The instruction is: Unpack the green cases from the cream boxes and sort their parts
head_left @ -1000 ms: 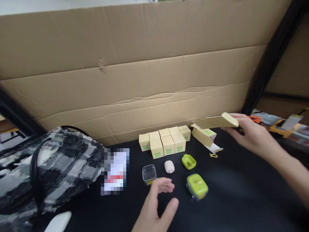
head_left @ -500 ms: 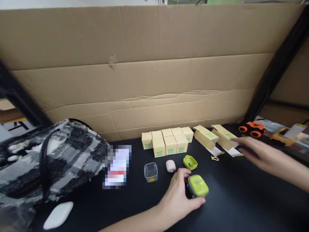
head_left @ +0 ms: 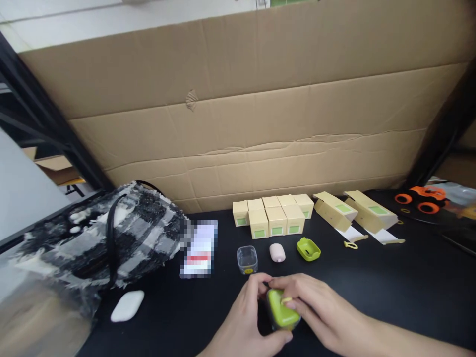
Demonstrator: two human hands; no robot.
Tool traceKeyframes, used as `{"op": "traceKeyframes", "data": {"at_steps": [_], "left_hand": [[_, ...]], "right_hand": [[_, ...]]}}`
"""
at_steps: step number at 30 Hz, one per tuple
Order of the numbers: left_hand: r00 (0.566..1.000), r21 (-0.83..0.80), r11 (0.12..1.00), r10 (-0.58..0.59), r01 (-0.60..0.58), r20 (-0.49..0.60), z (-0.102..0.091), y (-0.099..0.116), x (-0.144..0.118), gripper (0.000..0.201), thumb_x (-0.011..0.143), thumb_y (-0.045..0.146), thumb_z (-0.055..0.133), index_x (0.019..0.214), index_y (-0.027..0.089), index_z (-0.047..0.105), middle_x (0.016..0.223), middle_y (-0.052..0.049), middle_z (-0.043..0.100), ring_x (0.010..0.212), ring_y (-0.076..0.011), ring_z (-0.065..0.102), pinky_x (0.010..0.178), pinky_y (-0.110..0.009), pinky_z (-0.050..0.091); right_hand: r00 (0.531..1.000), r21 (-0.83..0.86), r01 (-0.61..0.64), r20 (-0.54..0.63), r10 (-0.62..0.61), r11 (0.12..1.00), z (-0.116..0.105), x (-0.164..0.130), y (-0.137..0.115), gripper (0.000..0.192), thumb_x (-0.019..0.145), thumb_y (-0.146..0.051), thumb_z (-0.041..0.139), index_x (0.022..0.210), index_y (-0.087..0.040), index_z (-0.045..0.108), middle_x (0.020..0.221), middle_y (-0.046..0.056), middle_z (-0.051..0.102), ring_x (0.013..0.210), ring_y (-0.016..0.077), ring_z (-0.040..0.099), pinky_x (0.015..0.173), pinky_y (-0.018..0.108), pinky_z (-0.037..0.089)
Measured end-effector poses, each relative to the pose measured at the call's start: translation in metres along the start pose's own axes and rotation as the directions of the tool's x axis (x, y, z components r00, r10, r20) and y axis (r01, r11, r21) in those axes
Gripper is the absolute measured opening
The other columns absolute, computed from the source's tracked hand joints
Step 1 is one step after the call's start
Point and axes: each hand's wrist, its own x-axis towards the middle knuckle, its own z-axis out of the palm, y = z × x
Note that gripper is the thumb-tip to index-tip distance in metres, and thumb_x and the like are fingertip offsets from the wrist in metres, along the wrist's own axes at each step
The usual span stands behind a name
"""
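Low at the front, my left hand [head_left: 243, 317] is curled around a small clear container with a green lid [head_left: 277, 308], thumb on the near side and fingers on the far side. My right hand [head_left: 322, 310] is at the lid's top and right, its fingertips closed on a small pale-yellow loop [head_left: 286, 300] there. Partly hidden by my fingers is the container's clear body. Beyond my hands lie an open clear plastic cup [head_left: 247, 259], a pale pink rounded piece [head_left: 277, 253] and a loose green lid [head_left: 308, 249].
Several small cream boxes [head_left: 277, 220] stand grouped at the back. Two opened cream boxes [head_left: 336, 209] lie right of them, near a yellow loop [head_left: 350, 245]. An orange toy car [head_left: 424, 199] is far right. At left are a plaid bag [head_left: 148, 233] and a white rounded object [head_left: 127, 306].
My right hand has come from the opened boxes to the green lid. The view has shifted, so the table things appear further right. My left hand still holds the container.
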Motion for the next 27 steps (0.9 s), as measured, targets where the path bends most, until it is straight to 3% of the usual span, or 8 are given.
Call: {"op": "traceKeyframes", "data": {"at_steps": [3,6,10,12,14,17,22,27], "left_hand": [[1.0,0.002,1.0,-0.019,0.019,-0.008,0.0,-0.01,-0.009,0.062,0.057,0.013,0.072,0.113,0.019,0.045,0.106,-0.007,0.055,0.101,-0.0265,0.052,0.093,-0.04,0.04],[1.0,0.023,1.0,0.014,-0.015,0.008,-0.002,-0.015,-0.014,0.052,0.062,0.015,0.071,0.108,0.019,0.048,0.105,-0.007,0.057,0.102,-0.0263,0.054,0.093,-0.04,0.041],[0.992,0.138,0.987,0.099,-0.087,-0.079,-0.014,-0.023,-0.017,0.036,0.073,0.016,0.065,0.107,0.022,0.054,0.108,-0.007,0.058,0.104,-0.0259,0.055,0.095,-0.042,0.042],[0.973,0.264,0.957,0.166,-0.121,-0.158,-0.024,-0.028,-0.016,0.037,0.074,0.018,0.065,0.11,0.024,0.056,0.115,-0.008,0.056,0.11,-0.0285,0.052,0.098,-0.046,0.04],[0.951,0.393,0.905,0.249,-0.161,-0.183,-0.032,-0.03,-0.011,0.041,0.074,0.02,0.067,0.113,0.027,0.057,0.128,-0.009,0.05,0.12,-0.0326,0.044,0.101,-0.052,0.036],[0.936,0.456,0.854,0.334,-0.251,-0.11,-0.042,-0.028,-0.001,0.041,0.074,0.021,0.068,0.114,0.029,0.058,0.138,-0.006,0.047,0.126,-0.0342,0.037,0.103,-0.054,0.034],[0.927,0.379,0.874,0.363,-0.303,-0.096,-0.053,-0.026,0.014,0.04,0.071,0.014,0.066,0.108,0.025,0.059,0.104,-0.006,0.063,0.103,-0.0278,0.054,0.091,-0.045,0.047],[0.932,0.464,0.849,0.342,-0.253,-0.117,-0.075,-0.035,0.027,0.037,0.07,0.013,0.06,0.106,0.023,0.059,0.1,-0.005,0.062,0.102,-0.0268,0.055,0.092,-0.045,0.046]], "right_hand": [[0.998,0.05,0.041,-0.039,-0.039,0.998,0.018,-0.004,-0.002,0.015,0.091,-0.011,0.04,0.095,-0.023,0.049,0.106,0.008,0.067,0.106,0.0195,0.061,0.089,0.033,0.051],[0.984,0.186,-0.042,-0.164,0.073,0.982,0.023,-0.007,-0.003,0.013,0.095,-0.016,0.038,0.094,-0.025,0.047,0.107,0.006,0.065,0.099,0.0167,0.063,0.081,0.029,0.053],[0.878,0.307,-0.078,-0.429,0.211,0.949,0.006,-0.003,0.0,0.013,0.098,-0.025,0.037,0.09,-0.026,0.048,0.1,0.004,0.064,0.093,0.0154,0.062,0.08,0.028,0.052],[0.833,0.332,-0.08,-0.496,0.246,0.94,-0.004,-0.001,0.003,0.013,0.096,-0.028,0.041,0.087,-0.025,0.05,0.097,0.004,0.064,0.09,0.0161,0.062,0.076,0.027,0.053],[0.809,0.357,-0.092,-0.518,0.279,0.93,-0.012,0.0,0.007,0.014,0.095,-0.031,0.045,0.086,-0.024,0.052,0.094,0.005,0.064,0.087,0.0173,0.063,0.071,0.026,0.054],[0.794,0.377,-0.128,-0.515,0.323,0.917,-0.017,0.0,0.012,0.016,0.094,-0.034,0.047,0.084,-0.023,0.054,0.093,0.005,0.064,0.086,0.0177,0.063,0.07,0.026,0.054],[0.802,0.399,-0.151,-0.485,0.348,0.904,-0.017,0.001,0.013,0.019,0.092,-0.039,0.049,0.084,-0.023,0.056,0.092,0.005,0.065,0.086,0.0184,0.063,0.07,0.027,0.054],[0.811,0.423,-0.195,-0.438,0.388,0.885,-0.017,0.003,0.009,0.022,0.092,-0.041,0.048,0.084,-0.023,0.057,0.091,0.004,0.064,0.085,0.0185,0.062,0.071,0.028,0.052]]}}
